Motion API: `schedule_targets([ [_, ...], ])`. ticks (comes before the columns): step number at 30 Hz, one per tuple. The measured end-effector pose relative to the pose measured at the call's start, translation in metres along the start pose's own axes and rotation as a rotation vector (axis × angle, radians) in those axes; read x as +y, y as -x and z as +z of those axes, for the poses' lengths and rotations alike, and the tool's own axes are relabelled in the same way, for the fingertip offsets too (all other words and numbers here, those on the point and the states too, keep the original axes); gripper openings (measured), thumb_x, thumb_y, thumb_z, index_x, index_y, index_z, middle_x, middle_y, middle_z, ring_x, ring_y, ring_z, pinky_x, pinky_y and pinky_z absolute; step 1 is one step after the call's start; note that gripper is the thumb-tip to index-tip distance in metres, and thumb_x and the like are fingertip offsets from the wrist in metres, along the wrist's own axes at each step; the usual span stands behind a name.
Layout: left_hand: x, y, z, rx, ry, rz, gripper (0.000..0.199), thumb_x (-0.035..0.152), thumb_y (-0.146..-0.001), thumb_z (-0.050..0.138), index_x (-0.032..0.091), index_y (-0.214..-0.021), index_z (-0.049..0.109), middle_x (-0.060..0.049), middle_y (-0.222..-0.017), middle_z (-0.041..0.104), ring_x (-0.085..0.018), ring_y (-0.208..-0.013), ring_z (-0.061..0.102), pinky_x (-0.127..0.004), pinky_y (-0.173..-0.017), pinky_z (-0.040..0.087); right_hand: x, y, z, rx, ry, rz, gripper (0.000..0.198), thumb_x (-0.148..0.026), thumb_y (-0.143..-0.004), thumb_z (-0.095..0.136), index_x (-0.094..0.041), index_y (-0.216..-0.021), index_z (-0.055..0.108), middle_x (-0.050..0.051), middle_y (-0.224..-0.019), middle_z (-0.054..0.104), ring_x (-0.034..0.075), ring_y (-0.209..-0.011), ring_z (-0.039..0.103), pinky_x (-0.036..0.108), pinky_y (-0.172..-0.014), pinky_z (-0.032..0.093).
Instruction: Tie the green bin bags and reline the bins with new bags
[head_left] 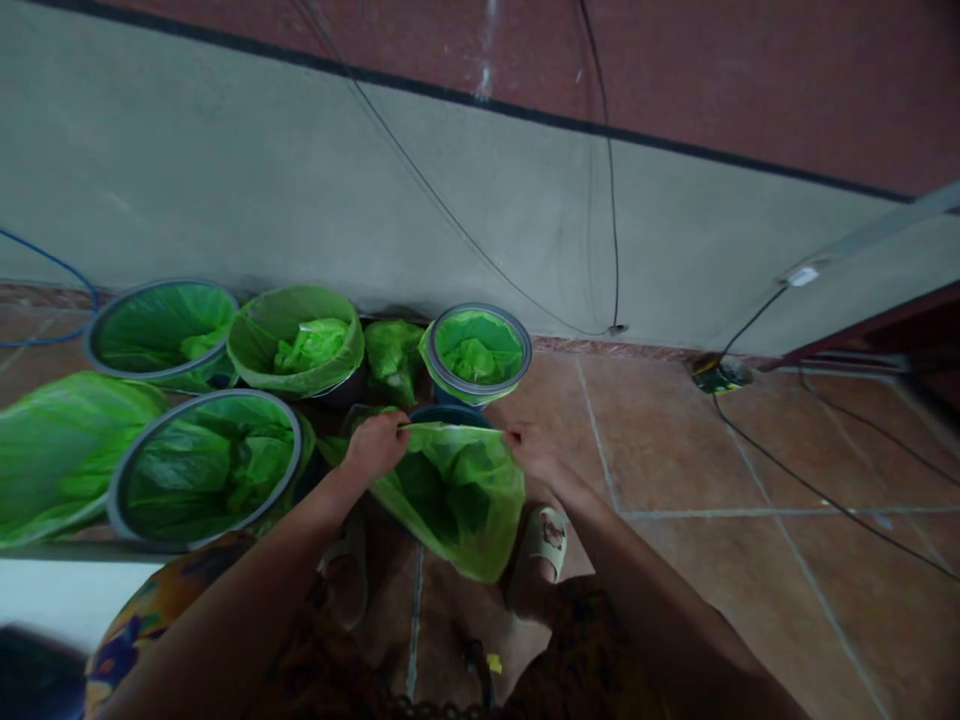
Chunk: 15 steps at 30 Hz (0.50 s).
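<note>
Between my feet and the row of bins, a thin green plastic bag [480,510] hangs with its mouth spread wide. My left hand [377,443] pinches the bag's rim at its left side. At the right side of the same rim, my right hand [534,450] is closed on the edge. The far edge is stretched fairly straight between my hands. Behind it shows part of a dark blue bin [450,413], mostly covered by the bag. Just beyond stands a smaller bin with a grey rim [525,350], lined with green plastic.
To the left are several green-lined bins, including a grey-rimmed one [112,500] and one with its bag folded outside [247,360]. A bunched green bag [394,360] sits between bins. Cables run down the wall [300,190] and across the tiles; a floor socket box [720,375] lies right.
</note>
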<state>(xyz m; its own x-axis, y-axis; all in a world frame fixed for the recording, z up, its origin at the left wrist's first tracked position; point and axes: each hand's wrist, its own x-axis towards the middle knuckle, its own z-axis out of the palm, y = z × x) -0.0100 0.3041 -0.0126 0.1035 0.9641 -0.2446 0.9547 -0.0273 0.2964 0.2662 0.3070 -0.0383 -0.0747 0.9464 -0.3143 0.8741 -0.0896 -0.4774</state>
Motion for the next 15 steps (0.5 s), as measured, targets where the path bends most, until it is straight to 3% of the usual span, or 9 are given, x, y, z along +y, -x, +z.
schedule_targets([
  [7, -0.003, -0.035, 0.014, -0.032, 0.201, -0.145, 0.031, 0.028, -0.087, 0.047, 0.016, -0.093, 0.075, -0.009, -0.091, 0.075, -0.02, -0.084, 0.068, -0.025, -0.075, 0.048, 0.009, -0.027, 0.02, 0.035, -0.129, 0.153, 0.029, -0.023, -0.085, 0.048, -0.014, -0.075, 0.074, 0.006, -0.075, 0.072, 0.014, -0.064, 0.061, 0.021, -0.054, 0.039],
  [10, -0.003, -0.059, 0.025, -0.01, 0.215, -0.223, 0.032, 0.026, -0.086, 0.047, 0.015, -0.094, 0.075, -0.012, -0.096, 0.075, -0.023, -0.09, 0.069, -0.028, -0.077, 0.049, 0.01, -0.048, 0.027, 0.081, -0.148, 0.189, 0.028, -0.024, -0.084, 0.049, -0.013, -0.079, 0.075, 0.008, -0.078, 0.073, 0.014, -0.064, 0.062, 0.021, -0.054, 0.04],
  [15, -0.019, -0.087, 0.052, -0.008, 0.301, -0.304, 0.028, 0.022, -0.08, 0.052, 0.011, -0.089, 0.076, -0.02, -0.099, 0.073, -0.033, -0.095, 0.068, -0.039, -0.079, 0.05, 0.016, -0.082, 0.046, 0.098, -0.365, 0.214, 0.02, -0.027, -0.08, 0.058, -0.013, -0.073, 0.072, 0.004, -0.068, 0.069, 0.012, -0.06, 0.058, 0.02, -0.056, 0.043],
])
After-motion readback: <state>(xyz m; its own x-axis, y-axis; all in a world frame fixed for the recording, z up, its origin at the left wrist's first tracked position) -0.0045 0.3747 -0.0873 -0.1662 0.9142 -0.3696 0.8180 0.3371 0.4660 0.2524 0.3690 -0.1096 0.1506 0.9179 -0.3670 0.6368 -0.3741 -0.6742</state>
